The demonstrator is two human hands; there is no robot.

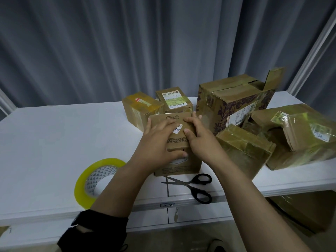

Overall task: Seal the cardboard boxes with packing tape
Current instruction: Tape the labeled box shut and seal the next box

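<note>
Cardboard box (179, 166) beneath both flat hands (156, 140) (198, 140)

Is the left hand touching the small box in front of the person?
Touching. The head view shows the left hand lying flat on the small box, thumb against its front.
</note>
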